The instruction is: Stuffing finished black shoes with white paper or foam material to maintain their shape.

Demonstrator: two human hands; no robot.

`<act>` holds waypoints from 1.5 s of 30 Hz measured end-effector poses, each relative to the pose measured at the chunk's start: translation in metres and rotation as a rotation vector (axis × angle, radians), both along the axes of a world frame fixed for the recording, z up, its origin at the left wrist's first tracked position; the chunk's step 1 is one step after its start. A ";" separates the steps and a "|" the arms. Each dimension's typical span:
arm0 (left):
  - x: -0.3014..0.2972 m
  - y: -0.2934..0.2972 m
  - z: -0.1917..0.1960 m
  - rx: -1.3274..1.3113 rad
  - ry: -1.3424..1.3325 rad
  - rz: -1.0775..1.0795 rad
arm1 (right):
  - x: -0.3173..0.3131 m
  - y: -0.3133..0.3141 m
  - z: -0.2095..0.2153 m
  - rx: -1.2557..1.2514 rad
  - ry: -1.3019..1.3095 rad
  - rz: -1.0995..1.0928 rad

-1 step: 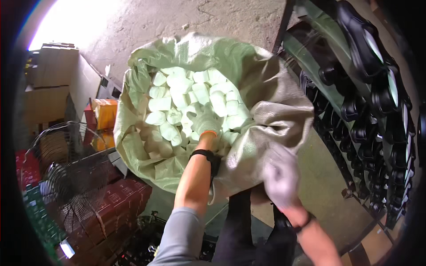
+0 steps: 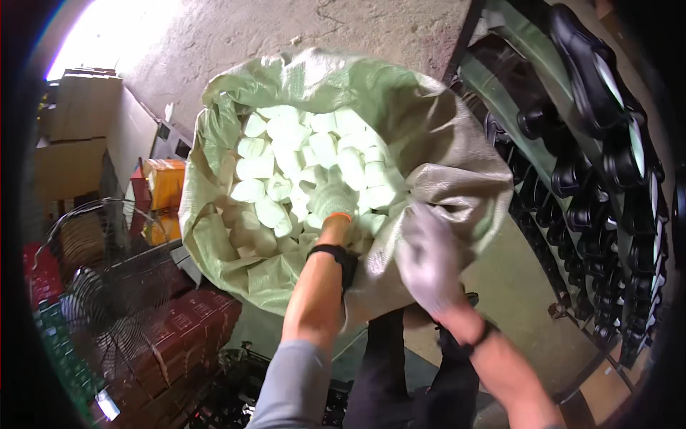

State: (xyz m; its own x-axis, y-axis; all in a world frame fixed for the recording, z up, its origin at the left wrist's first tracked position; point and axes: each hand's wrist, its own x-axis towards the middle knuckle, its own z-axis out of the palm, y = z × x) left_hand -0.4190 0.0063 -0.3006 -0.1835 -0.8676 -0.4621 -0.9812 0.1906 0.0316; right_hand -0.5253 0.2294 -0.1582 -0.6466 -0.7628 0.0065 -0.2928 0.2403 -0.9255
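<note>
A large woven plastic sack (image 2: 429,129), pale green to beige, stands wide-mouthed in front of me, filled with white rolled wads (image 2: 256,168), perhaps paper. My left hand (image 2: 331,197), in a light knitted glove with an orange cuff, reaches into the sack and rests on the wads. Its thumb is apart from the other fingers, whose tips blend into the white pile. My right hand (image 2: 429,259), also gloved, is over the near right rim of the sack. Motion smears its fingers, so whether they grip the fabric does not show.
Racks of black shoes (image 2: 582,71) rise on the right. At left are a wire fan guard (image 2: 114,300), dark red boxes (image 2: 193,322), an orange box (image 2: 166,175) and stacked cardboard boxes (image 2: 78,121). Concrete floor (image 2: 371,28) lies beyond the sack.
My right hand has moved left and slightly up, closer to the sack's folded rim. The left hand stays among the wads. The whole view has shifted slightly.
</note>
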 end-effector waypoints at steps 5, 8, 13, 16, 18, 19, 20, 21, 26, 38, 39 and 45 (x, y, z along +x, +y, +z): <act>-0.039 0.016 -0.022 -0.185 0.282 0.081 | -0.058 -0.184 -0.159 0.586 0.242 0.187; 0.007 -0.004 -0.037 -0.389 0.339 -0.068 | -0.019 -0.197 -0.207 0.450 0.644 0.280; 0.050 -0.012 -0.030 -0.474 0.391 -0.020 | 0.014 -0.215 -0.167 0.289 0.229 0.101; 0.037 0.003 0.022 -0.364 0.651 0.152 | -0.006 -0.165 -0.114 0.045 0.013 -0.058; 0.059 0.004 0.030 -0.485 0.630 0.030 | -0.023 -0.122 -0.046 -0.102 -0.196 -0.053; 0.027 0.029 0.051 -0.258 0.763 0.224 | -0.050 -0.079 -0.020 -0.061 -0.297 -0.080; 0.013 0.053 0.090 -0.116 0.826 0.160 | -0.053 -0.036 -0.014 -0.069 -0.239 -0.128; 0.009 0.072 0.128 -0.176 0.932 0.136 | -0.052 -0.013 -0.001 -0.115 -0.178 -0.171; -0.022 0.172 0.209 -0.056 0.851 -0.666 | -0.050 0.118 0.064 -0.377 -0.214 -0.106; -0.232 0.572 0.287 0.499 1.024 -1.585 | -0.116 0.626 0.161 -0.553 -0.949 -0.814; -0.238 0.598 0.289 0.534 1.032 -1.595 | -0.136 0.681 0.172 -0.537 -0.695 -0.877; -0.232 0.697 0.276 0.698 0.953 -1.650 | -0.284 0.894 0.197 -0.767 0.389 -1.407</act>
